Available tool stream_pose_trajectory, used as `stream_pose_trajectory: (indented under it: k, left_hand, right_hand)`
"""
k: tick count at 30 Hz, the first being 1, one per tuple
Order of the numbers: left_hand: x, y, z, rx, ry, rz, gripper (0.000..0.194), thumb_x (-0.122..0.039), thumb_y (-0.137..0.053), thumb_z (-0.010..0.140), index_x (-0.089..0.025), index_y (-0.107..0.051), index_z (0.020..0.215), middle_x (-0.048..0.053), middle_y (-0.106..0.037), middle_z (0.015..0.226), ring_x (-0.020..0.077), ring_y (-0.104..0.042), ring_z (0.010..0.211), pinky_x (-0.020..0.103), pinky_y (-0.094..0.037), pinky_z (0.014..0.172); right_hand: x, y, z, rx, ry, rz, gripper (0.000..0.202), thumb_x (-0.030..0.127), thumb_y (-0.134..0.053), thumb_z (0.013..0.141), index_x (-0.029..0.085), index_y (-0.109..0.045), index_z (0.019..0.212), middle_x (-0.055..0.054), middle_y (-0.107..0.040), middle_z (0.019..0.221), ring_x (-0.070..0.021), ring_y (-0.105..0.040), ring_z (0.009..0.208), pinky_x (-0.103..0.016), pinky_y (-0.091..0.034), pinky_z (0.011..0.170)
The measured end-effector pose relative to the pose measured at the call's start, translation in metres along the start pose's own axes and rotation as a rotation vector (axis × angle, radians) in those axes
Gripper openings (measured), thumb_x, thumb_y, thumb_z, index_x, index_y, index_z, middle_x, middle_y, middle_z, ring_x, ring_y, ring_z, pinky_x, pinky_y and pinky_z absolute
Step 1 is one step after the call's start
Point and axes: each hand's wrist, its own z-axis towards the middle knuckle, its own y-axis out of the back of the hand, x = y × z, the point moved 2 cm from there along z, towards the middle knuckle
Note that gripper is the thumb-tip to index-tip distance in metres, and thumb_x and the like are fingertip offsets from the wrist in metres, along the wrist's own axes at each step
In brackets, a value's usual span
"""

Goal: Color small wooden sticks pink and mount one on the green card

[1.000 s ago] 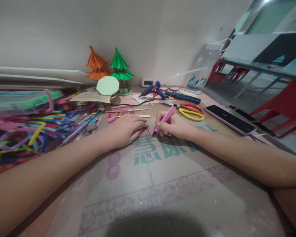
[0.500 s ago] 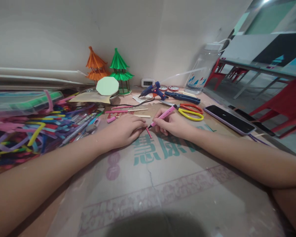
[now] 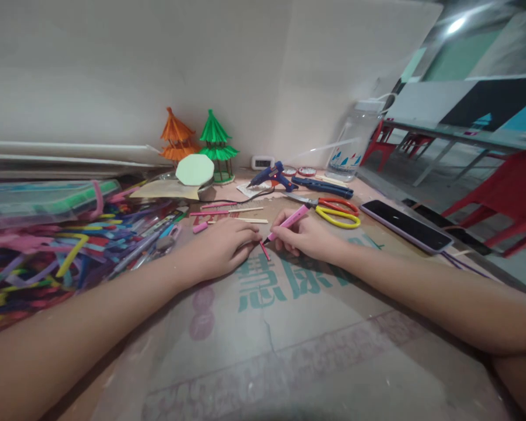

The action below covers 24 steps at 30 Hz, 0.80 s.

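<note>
My right hand (image 3: 301,235) is closed round a pink marker (image 3: 293,218), its dark tip pointing down and left at a short pink stick (image 3: 265,250) on the cardboard. The tip is at or very near the stick's upper end. My left hand (image 3: 223,242) rests palm down, its fingertips pressed together on the stick's upper end. A pink marker cap (image 3: 200,227) lies beyond my left hand. Behind it are pink-coloured sticks (image 3: 219,212) and plain wooden sticks (image 3: 252,220), partly covered by the hand.
Colourful pipe cleaners (image 3: 70,251) spread at the left. Orange (image 3: 177,131) and green (image 3: 215,137) pagoda models stand by the wall. Further right are a glue gun (image 3: 269,175), scissors (image 3: 338,216), blue cutters (image 3: 322,187), a phone (image 3: 405,225) and a bottle (image 3: 353,143).
The camera view has tilted up a little, so everything sits lower in the picture. Both hands keep nearly the same pose around the short stick.
</note>
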Motion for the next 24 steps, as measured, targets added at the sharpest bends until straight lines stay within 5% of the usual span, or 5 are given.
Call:
stream_pose_trajectory:
  k: [12,24]
  left_hand:
    - [-0.0005,-0.0032,-0.0063,-0.126,0.07,0.02,0.036,-0.023,-0.048,0.1,-0.018,-0.062,0.133,0.011,-0.064,0.136,0.0258,-0.06,0.124,0.044,-0.05,0.107]
    - [0.0035,0.001,-0.005,-0.186,0.16,-0.011,0.03,-0.022,-0.047,0.1,-0.019,-0.066,0.122,0.01,-0.071,0.124,0.0254,-0.064,0.116,0.045,-0.053,0.102]
  right_hand:
    - [-0.002,0.0028,0.0001,-0.084,0.025,0.053,0.017,0.035,-0.059,0.09,0.019,-0.054,0.088,0.003,-0.061,0.062,-0.0078,-0.048,0.046,-0.018,-0.037,0.041]
    - [-0.0039,0.0081,0.0004,-0.128,0.129,0.036,0.026,0.041,-0.052,0.098,0.019,-0.06,0.108,0.001,-0.064,0.069,-0.0102,-0.049,0.051,-0.02,-0.036,0.042]
